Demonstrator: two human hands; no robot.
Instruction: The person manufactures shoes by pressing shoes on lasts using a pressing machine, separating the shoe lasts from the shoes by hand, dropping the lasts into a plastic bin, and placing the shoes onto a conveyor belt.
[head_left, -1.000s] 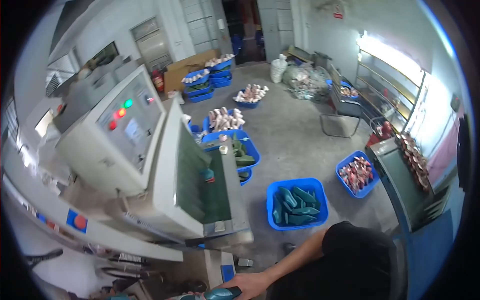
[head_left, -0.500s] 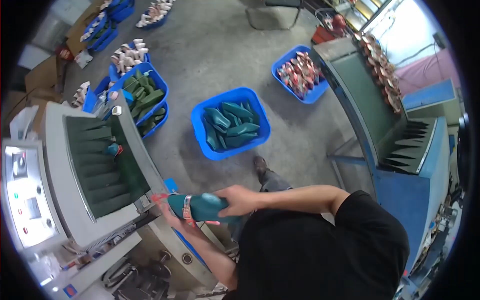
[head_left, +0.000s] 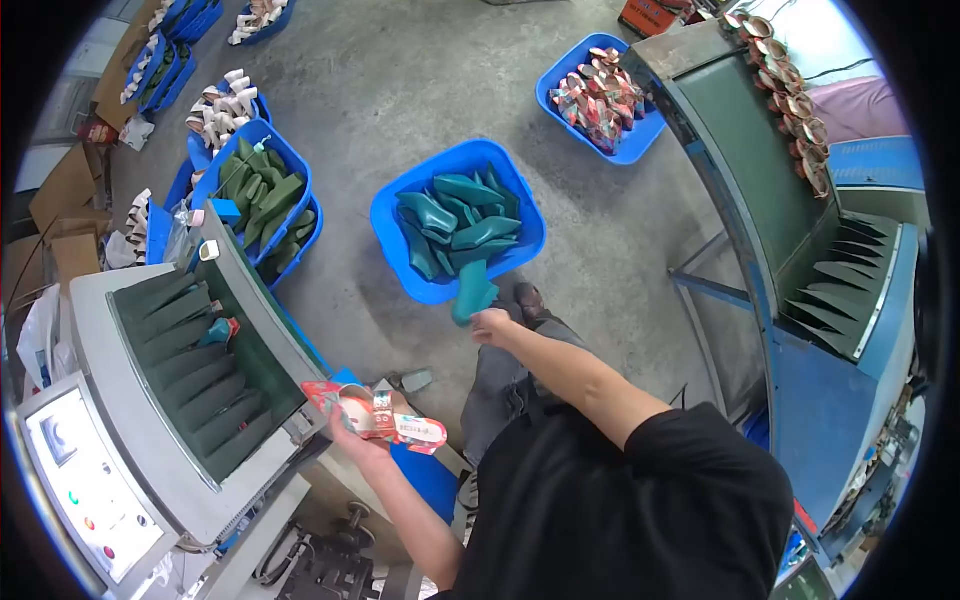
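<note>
My left hand (head_left: 358, 446) is closed around a red patterned shoe (head_left: 382, 412) with a strap across it. The shoe lies sideways with its pale insole showing, just right of the grey machine's edge. In my right hand (head_left: 490, 325) is a green shoe last (head_left: 474, 290), gripped at its near end. Its far end overlaps the near rim of a blue tub (head_left: 420, 287), where several similar green lasts (head_left: 485, 231) lie in a heap.
At left stands a grey machine (head_left: 285, 330) with dark padded slots and a small shoe tip inside. A blue-framed conveyor machine (head_left: 830, 400) is at right. Another tub (head_left: 630, 152) holds red patterned shoes. Stacked tubs with olive lasts (head_left: 262, 195) sit far left.
The green last has come out of the red shoe. My right hand has carried it forward and right to the tub; my left hand keeps the shoe near the grey machine.
</note>
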